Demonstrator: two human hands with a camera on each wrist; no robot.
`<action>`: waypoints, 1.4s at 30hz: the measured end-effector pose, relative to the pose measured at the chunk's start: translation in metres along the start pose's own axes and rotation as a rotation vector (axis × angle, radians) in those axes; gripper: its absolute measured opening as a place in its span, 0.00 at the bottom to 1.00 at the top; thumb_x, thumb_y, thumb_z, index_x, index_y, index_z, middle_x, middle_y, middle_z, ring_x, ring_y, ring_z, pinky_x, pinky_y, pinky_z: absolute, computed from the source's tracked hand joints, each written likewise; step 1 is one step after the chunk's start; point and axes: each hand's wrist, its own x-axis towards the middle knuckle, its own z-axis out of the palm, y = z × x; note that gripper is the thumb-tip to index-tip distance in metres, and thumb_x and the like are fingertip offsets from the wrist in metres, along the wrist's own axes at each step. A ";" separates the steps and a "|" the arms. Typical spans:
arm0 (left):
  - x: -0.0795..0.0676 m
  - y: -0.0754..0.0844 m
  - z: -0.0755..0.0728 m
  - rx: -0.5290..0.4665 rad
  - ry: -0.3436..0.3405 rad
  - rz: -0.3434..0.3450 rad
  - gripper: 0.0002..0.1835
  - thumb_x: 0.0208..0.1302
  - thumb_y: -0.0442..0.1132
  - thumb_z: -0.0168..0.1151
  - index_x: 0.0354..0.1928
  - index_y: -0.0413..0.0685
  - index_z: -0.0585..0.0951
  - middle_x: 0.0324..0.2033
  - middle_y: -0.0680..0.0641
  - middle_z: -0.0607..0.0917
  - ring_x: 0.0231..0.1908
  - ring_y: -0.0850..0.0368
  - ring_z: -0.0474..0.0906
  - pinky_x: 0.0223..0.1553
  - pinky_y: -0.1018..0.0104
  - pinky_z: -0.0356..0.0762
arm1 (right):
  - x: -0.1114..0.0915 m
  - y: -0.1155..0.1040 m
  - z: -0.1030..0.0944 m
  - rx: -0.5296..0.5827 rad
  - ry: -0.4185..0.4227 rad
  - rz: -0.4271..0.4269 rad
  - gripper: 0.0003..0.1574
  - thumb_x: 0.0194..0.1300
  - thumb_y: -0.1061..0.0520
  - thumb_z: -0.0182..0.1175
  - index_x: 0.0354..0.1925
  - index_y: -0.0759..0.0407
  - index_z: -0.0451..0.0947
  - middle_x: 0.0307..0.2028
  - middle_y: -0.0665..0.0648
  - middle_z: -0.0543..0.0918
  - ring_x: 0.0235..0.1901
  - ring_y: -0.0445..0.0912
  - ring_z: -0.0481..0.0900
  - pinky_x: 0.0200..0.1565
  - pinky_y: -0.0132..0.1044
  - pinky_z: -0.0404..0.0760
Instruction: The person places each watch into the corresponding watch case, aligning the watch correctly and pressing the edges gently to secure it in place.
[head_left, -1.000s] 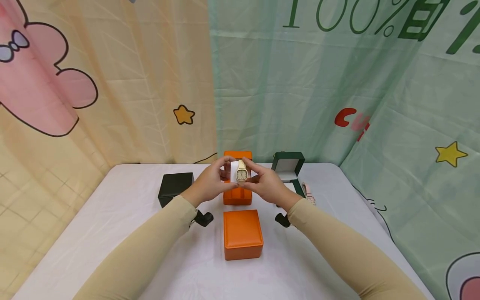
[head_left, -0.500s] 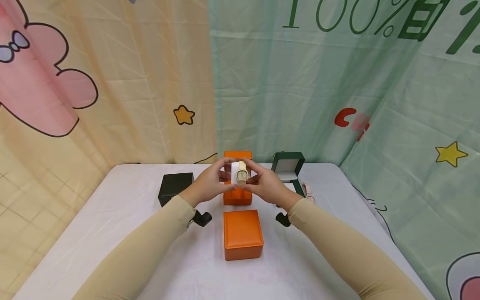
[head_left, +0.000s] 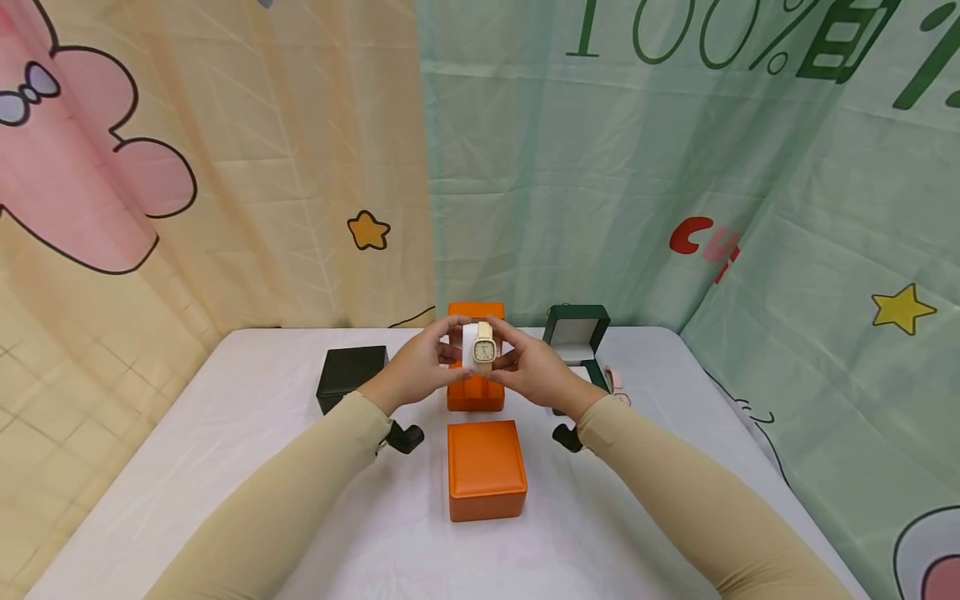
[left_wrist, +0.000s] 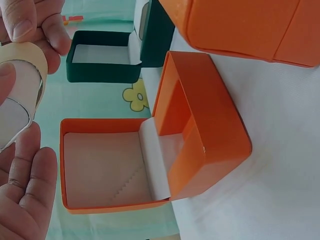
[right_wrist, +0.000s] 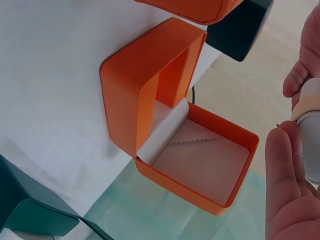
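A wristwatch (head_left: pixel 484 351) with a cream strap and a pale, rounded-square dial is wrapped around a white watch cushion (head_left: pixel 469 344). It is held up in front of the open orange watch box, dial facing the head camera. My left hand (head_left: pixel 416 367) grips the cushion's left end between fingers and thumb. From the right side, my right hand (head_left: pixel 531 375) grips the watch and cushion. In the left wrist view the strap (left_wrist: pixel 35 55) loops around the cushion. Beyond the hands, the orange box (left_wrist: pixel 210 125) stands with its lid raised; its cavity shows no cushion.
A closed orange box (head_left: pixel 486 467) sits nearest on the white-covered table (head_left: pixel 375 533). To the left stands a black box (head_left: pixel 351 373). An open dark green box (head_left: pixel 576 325) is at the back right, with a pink-strapped watch (head_left: pixel 617 385) beside it. Printed curtains hang behind.
Over the last second, both hands have shifted the watch and cushion very slightly down and to the right. Since half a second ago they have stayed nearly still. The boxes have not moved.
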 end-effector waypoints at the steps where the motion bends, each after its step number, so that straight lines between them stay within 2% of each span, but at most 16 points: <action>1: 0.000 0.000 0.000 -0.003 -0.001 -0.002 0.41 0.61 0.28 0.75 0.74 0.50 0.67 0.58 0.42 0.76 0.49 0.48 0.85 0.64 0.39 0.80 | 0.000 0.000 0.000 -0.002 0.000 0.000 0.58 0.68 0.67 0.69 0.85 0.46 0.51 0.73 0.60 0.71 0.49 0.48 0.88 0.55 0.42 0.88; 22: 0.000 0.001 0.002 0.013 0.009 -0.005 0.41 0.61 0.29 0.76 0.74 0.49 0.67 0.58 0.42 0.77 0.49 0.49 0.85 0.63 0.43 0.82 | 0.000 -0.002 0.001 -0.062 0.014 0.026 0.57 0.68 0.65 0.69 0.84 0.45 0.52 0.70 0.58 0.73 0.48 0.48 0.86 0.56 0.44 0.88; 28: 0.000 0.000 0.001 0.008 0.004 -0.008 0.42 0.62 0.29 0.75 0.75 0.49 0.66 0.60 0.39 0.76 0.49 0.50 0.85 0.64 0.41 0.81 | -0.001 -0.001 0.001 -0.076 0.015 0.015 0.57 0.69 0.64 0.69 0.84 0.45 0.52 0.72 0.58 0.73 0.48 0.48 0.86 0.55 0.44 0.89; 42: 0.001 0.000 0.002 0.019 0.008 -0.008 0.42 0.62 0.29 0.76 0.75 0.50 0.67 0.58 0.42 0.76 0.49 0.49 0.85 0.63 0.43 0.82 | 0.001 0.001 0.002 -0.081 0.016 0.001 0.56 0.69 0.62 0.70 0.84 0.43 0.52 0.72 0.57 0.73 0.49 0.49 0.86 0.55 0.44 0.89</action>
